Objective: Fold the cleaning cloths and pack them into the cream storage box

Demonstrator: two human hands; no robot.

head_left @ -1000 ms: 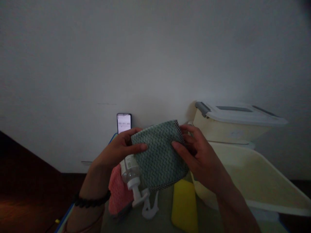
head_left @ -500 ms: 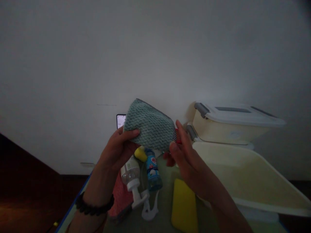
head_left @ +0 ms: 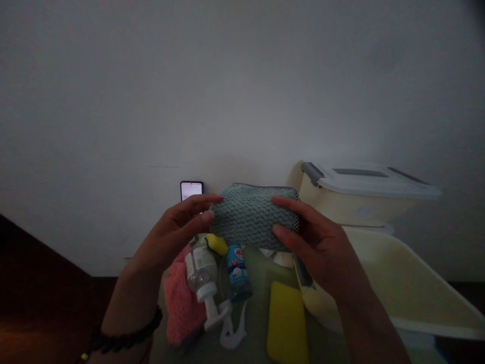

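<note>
Both hands are at a teal, coarse-knit cleaning cloth [head_left: 250, 217] with a black-and-white stitched edge, lying level near the wall. My left hand [head_left: 174, 227] has thumb and fingertips at its left end. My right hand [head_left: 322, 242] grips the right end, thumb and index finger across its face. Below the cloth lie a clear pump bottle [head_left: 202, 268] with a white pump head and a blue labelled bottle [head_left: 238, 273]. A yellow item [head_left: 216, 244] sits by their upper ends. The other fingers are partly hidden.
A pink cloth [head_left: 180, 308] lies left of the bottles, a white spray head [head_left: 233, 331] below them. A yellow sponge [head_left: 287, 323] is on the green table [head_left: 253, 308]. At right stand an open cream bin [head_left: 401, 273] and a lidded box [head_left: 352, 205]. A phone [head_left: 191, 189] leans behind.
The cloth has moved down and to the right and turned level. My right hand has closed on its right end; my left hand has shifted to its left edge.
</note>
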